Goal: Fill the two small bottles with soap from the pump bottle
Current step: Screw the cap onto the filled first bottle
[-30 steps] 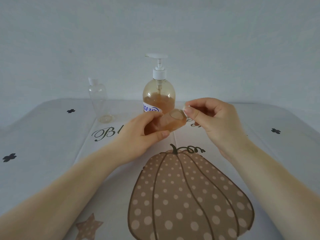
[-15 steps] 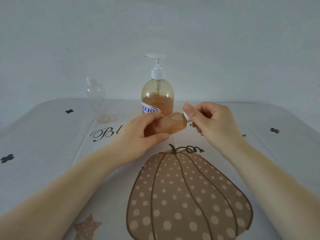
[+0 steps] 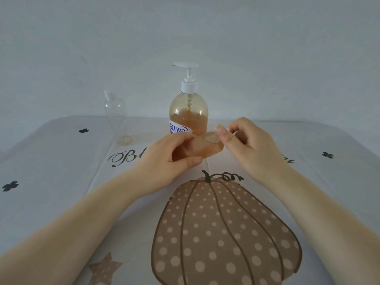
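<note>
My left hand (image 3: 164, 161) grips a small clear bottle (image 3: 203, 146) filled with amber soap, tilted with its neck pointing right. My right hand (image 3: 244, 145) pinches at that bottle's neck end; the cap itself is hidden by my fingers. Behind both hands stands the pump bottle (image 3: 188, 112), amber soap about half way up, with a white pump head. A second small clear bottle (image 3: 116, 116) with a white cap stands at the back left, upright and looking empty apart from a faint film at its base.
The table carries a pale cloth (image 3: 61, 182) printed with a dotted pumpkin (image 3: 222, 233), a star and small dark flowers. A plain wall rises right behind the table's far edge.
My right hand's fingers have shifted around the bottle's neck, thumb and forefinger turning and now raised a little. The left hand and filled bottle stay almost still.
</note>
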